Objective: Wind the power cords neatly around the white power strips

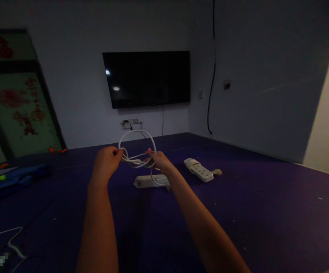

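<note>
A white power cord (136, 163) hangs in loose loops between my two hands, above the floor. My left hand (107, 161) pinches the left side of the loops between thumb and fingers. On the other side, my right hand (159, 159) is closed around the cord, its fingers partly hidden behind the loops. One strand drops from the coil to a white power strip (148, 181) lying beneath my hands; my right forearm covers its right end. To the right lies a second white power strip (202, 172), with its own cord wrapped around one end.
The purple floor (255, 212) carries small white scraps. At far left lies a blue cloth-like item (24, 177); a white cable (16, 248) runs near the lower left corner. A television (150, 79) hangs above wall sockets (133, 122). A black cable (210, 102) dangles down the right wall.
</note>
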`<move>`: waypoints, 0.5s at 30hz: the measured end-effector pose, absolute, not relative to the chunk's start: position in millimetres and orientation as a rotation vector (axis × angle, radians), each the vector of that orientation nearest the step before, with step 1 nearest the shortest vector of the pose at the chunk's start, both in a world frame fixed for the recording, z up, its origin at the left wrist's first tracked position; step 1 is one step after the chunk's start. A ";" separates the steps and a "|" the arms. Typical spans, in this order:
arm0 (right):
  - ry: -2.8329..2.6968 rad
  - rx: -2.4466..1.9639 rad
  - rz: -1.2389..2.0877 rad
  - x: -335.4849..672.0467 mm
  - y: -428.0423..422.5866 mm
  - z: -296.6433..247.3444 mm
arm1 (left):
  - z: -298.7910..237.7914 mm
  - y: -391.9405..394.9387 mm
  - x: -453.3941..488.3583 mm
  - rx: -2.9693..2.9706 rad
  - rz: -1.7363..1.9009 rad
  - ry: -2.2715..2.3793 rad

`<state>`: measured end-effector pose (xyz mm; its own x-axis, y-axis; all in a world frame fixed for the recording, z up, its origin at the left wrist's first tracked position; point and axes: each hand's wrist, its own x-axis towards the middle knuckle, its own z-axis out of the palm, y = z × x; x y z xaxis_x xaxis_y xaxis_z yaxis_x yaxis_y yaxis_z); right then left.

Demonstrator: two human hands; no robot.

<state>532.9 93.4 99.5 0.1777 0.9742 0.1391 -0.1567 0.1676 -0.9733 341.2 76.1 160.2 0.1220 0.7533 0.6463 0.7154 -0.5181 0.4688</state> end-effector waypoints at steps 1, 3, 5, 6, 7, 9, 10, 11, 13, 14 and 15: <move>-1.027 -1.110 1.056 534.8 96.3 97.6 | 160.7 75.6 341.4 2.336 1.440 1.457; -1.012 -1.200 1.067 537.0 101.8 92.8 | 160.4 76.4 342.7 2.343 1.556 1.312; -1.006 -1.236 1.086 536.9 106.3 87.2 | 158.6 79.2 345.4 2.318 1.639 1.159; -1.005 -1.240 1.095 536.4 107.9 84.3 | 157.2 81.0 347.4 2.280 1.656 1.082; -1.006 -1.244 1.102 535.9 109.1 81.6 | 155.5 83.0 349.7 2.219 1.656 1.003; -1.013 -1.238 1.114 535.7 109.4 76.6 | 151.9 86.8 354.8 2.055 1.624 0.854; -1.019 -1.230 1.121 536.4 108.6 74.7 | 150.2 88.3 357.5 1.977 1.603 0.798; -1.026 -1.222 1.130 537.7 107.2 73.4 | 148.7 89.6 360.0 1.913 1.586 0.753; -1.040 -1.178 1.151 541.7 102.9 73.2 | 146.6 91.2 364.6 1.810 1.586 0.688; -1.040 -1.134 1.154 544.1 100.3 74.3 | 146.1 91.7 366.7 1.759 1.601 0.662; -1.029 -1.075 1.147 546.5 97.8 76.3 | 145.8 92.0 368.7 1.702 1.621 0.636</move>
<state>546.5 97.8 76.3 0.1232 0.9901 0.0666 -0.1729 0.0875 -0.9810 368.7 92.0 145.8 0.1000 0.7538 0.6495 -0.1109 -0.6403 0.7601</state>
